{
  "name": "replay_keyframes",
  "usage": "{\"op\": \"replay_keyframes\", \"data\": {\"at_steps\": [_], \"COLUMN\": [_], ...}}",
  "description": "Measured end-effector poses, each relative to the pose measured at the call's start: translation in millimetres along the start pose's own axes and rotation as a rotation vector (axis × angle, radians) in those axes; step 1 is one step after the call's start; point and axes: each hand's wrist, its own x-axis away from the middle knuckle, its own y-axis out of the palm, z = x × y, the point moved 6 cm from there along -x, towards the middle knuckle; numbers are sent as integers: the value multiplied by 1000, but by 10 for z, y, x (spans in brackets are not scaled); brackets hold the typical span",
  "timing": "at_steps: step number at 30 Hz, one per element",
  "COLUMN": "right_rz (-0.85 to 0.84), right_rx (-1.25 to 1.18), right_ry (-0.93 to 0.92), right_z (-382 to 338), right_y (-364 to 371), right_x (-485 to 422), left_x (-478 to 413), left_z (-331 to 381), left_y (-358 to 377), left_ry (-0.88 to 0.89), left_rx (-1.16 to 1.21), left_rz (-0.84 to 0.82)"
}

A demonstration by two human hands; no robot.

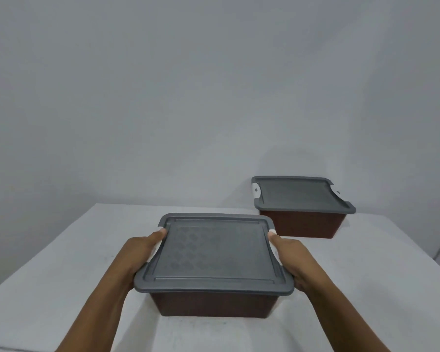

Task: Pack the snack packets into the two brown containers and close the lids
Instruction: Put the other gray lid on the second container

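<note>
Nearest: left hand and right hand grip opposite sides of near brown container, thumbs laid on edges of its grey lid, which sits flat; second brown container, lid on, stands far right on white table, well apart.

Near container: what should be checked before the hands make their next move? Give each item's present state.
1. Grey lid seated flat on the near container: ok.
2. Left hand and right hand grip opposite sides, thumbs on the lid's edge: ok.
3. Its white latches snapped down: cannot tell, the thumbs cover them.
4. Far container lidded, standing on the table: ok.
5. Snack packets inside both: cannot tell, lids are opaque.
</note>
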Motion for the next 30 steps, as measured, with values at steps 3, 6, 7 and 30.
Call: {"op": "replay_keyframes", "data": {"at_steps": [3, 6, 7, 30], "right_rz": [7, 36, 49, 382], "right_rx": [11, 23, 31, 497], "right_ry": [29, 37, 39, -3], "right_z": [-95, -243, -301, -1054], "right_y": [300, 534, 600, 1102], "right_x": [-204, -441, -525, -2031], "left_x": [-315, -675, -796, -2938], "left_z": [64, 132, 173, 574], "left_y": [-210, -339, -364, -22], "left_ry": [20, 37, 48, 110], "left_rx": [-25, -22, -12, -145], "left_rz": [0, -19, -27, -75]}}
